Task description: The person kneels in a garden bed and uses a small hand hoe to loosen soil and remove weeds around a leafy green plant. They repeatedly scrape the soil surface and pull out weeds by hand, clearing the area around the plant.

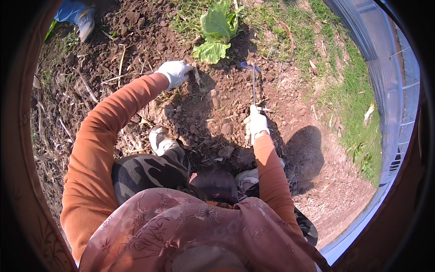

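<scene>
My right hand (257,124), in a white glove, is closed around the handle of a small hand hoe (254,85). The hoe's thin metal shank runs away from me, and its bluish blade rests at the soil. My left hand (174,74), also white-gloved, is low over the loose brown soil (204,102) with its fingers curled. Close to those fingertips is a pale dry leaf scrap (196,75); whether they pinch it I cannot tell. Beyond both hands grows a leafy green plant (217,29), cabbage-like, with one yellowing lower leaf.
At the top left stands another person's shoe (86,24) below a blue trouser leg. A strip of grass (360,91) lies on the right, beside a plastic-sheeted structure (390,68). Dry stalks (87,86) litter the ground at left. My shoe (161,140) is planted on the clods.
</scene>
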{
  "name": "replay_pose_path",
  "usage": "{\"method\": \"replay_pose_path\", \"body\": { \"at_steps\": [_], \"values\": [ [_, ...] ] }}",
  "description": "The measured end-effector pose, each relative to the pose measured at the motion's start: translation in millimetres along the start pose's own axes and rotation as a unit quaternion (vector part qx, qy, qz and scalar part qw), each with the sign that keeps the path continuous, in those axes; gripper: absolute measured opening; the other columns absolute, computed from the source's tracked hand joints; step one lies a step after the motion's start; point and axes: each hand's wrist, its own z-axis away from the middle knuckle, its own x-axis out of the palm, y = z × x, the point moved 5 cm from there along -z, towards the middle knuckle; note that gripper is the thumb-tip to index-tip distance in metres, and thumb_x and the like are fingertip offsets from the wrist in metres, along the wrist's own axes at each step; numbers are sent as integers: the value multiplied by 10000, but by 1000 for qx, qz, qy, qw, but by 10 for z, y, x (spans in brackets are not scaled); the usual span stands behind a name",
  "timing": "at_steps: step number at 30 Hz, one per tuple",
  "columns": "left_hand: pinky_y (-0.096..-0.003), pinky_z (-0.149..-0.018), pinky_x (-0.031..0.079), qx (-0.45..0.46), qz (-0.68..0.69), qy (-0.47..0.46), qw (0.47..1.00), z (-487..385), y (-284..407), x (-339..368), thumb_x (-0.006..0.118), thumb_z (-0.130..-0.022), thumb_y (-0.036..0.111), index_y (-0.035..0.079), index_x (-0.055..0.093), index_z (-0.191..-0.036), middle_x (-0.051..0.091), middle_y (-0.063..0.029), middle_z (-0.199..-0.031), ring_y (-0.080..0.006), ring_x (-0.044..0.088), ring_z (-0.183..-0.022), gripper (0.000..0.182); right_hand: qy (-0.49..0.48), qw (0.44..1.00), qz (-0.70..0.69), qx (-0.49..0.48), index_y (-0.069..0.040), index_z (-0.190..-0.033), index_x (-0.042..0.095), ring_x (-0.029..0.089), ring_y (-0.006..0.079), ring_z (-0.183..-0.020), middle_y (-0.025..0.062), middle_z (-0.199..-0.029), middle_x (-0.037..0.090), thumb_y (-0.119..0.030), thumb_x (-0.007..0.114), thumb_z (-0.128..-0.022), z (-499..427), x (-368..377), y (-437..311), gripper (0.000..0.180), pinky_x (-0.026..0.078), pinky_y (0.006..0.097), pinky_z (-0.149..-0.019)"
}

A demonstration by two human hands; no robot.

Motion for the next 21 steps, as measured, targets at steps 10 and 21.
{"method": "replay_pose_path", "body": {
  "at_steps": [10,21],
  "values": [
    [-448,-851,523,11,19,9,1000,-29,12,-27,561,-896,287,131,555,-1316,616,-176,-1142,-366,633,-994,448,4,1000,-15,-4,-22,-754,592,399,208,-333,46,-482,434,-656,456,-925,-160,23,-234,671,390,401,-324],
    [-447,-873,524,54,1,99,994,-554,115,-138,487,-893,120,210,392,-1456,531,-180,-1242,-374,612,-1026,578,-137,988,72,-5,-26,-723,541,387,194,-353,44,-501,431,-606,416,-958,361,707,158,638,379,360,-375]
  ]
}}
